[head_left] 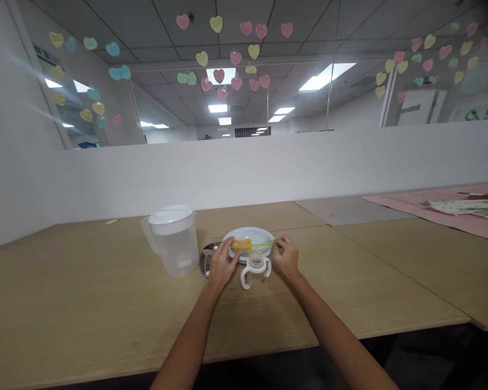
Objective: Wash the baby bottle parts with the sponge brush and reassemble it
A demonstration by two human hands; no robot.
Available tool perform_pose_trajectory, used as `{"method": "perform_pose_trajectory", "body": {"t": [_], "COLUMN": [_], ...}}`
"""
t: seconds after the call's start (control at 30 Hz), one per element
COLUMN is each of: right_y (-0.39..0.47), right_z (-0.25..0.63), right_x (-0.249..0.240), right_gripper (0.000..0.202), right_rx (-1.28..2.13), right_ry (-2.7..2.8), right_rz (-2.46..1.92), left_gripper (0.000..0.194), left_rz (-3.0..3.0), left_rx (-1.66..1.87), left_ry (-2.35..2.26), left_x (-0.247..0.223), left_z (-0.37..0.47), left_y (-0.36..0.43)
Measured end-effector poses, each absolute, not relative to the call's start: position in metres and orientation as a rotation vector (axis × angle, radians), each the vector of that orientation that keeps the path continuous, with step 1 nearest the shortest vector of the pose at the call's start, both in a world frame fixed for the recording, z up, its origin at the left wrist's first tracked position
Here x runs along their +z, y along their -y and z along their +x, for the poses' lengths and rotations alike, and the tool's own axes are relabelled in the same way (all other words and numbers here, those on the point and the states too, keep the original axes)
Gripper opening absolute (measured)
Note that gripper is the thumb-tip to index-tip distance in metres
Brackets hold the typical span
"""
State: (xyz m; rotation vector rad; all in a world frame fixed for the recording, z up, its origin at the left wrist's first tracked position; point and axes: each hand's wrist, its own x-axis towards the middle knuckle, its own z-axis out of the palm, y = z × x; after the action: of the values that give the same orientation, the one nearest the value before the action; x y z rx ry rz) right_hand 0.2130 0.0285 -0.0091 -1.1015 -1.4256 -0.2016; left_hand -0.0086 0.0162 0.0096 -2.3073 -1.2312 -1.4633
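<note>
Tbl [106, 303]: 1 cup [256, 263], 2 hands [222, 265] [287, 259]

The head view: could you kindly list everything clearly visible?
Tabletops: several, tan, foreground
Wall: 1, white, behind tabletops
Glass panes: several, clear, above wall
Heart notes: many, pink, yellow, green, blue, on glass
Ceiling lights: several, white, behind glass
Lidded pitcher: 1, translucent, left side
Metal dish: 1, silver, right of pitcher
Bowl: 1, white, right of dish
Two-handled bottle: 1, clear and white, before bowl
Container: 1, orange-yellow, in left hand
Stick: 1, yellow-green, in right hand
Cloth: 1, pink, far right
Patterned fabric: 1, pale, on cloth
Left hand: 1, on container
Right hand: 1, on stick
</note>
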Motion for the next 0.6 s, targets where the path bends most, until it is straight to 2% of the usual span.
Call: {"method": "perform_pose_trajectory", "body": {"t": [0.6], "right_y": [-0.0291], "right_z": [0.2134], "right_x": [-0.0073], "right_gripper": [0.015], "right_rx": [-0.12], "right_ry": [1.269], "right_rz": [-1.132], "left_gripper": [0.044], "left_rz": [-2.349], "left_rx": [-1.441], "left_ry": [1.236], "left_x": [0.0074], "left_z": [-0.0078], "left_y": [-0.018]}}
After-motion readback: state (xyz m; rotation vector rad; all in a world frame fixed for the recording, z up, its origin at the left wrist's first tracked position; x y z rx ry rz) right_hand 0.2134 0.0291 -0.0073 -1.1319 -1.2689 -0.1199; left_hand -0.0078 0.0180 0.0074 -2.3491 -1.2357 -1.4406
